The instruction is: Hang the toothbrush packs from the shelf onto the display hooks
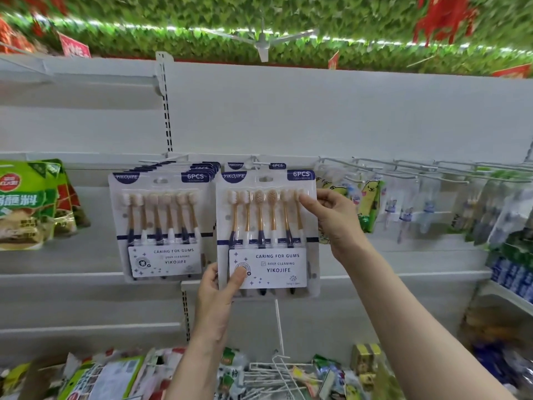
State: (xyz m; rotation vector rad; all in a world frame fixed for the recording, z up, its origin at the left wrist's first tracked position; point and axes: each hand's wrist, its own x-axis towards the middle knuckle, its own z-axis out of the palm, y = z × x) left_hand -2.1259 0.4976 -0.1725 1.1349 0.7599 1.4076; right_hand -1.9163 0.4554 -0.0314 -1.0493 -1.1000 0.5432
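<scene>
- White metal shelving unit (317, 116) with a flat back panel fills the view; a slotted upright (166, 111) runs down its left part.
- Row of white wire display hooks (403, 168) sticks out from the rail across the right part of the panel; blurred clear packs (427, 203) hang on them.
- Stack of clear-plastic six-piece toothbrush packs (161, 226) with white cards and navy "6PCS" tags hangs on a hook left of centre, several deep.
- One more clear six-piece toothbrush pack (266, 229), gold-handled brushes, is held flat just right of that stack, its top hang slot up at hook level; another pack's top peeks out behind it. Cannot tell if the slot is on the hook.
- Green snack bags (26, 203) hang at the panel's left edge.
- Mixed bags (101, 376) and loose white wire hooks (277, 370) lie on the bottom shelf along the near edge.
- Right hand (331, 215) pinches the held pack's upper right edge, thumb on the front, fingers curled behind.
- Left hand (219, 287) grips the pack's lower left corner, thumb pressed on the label front.
- Yellow-green cartoon pack (370, 206) hangs just right of the right hand.
</scene>
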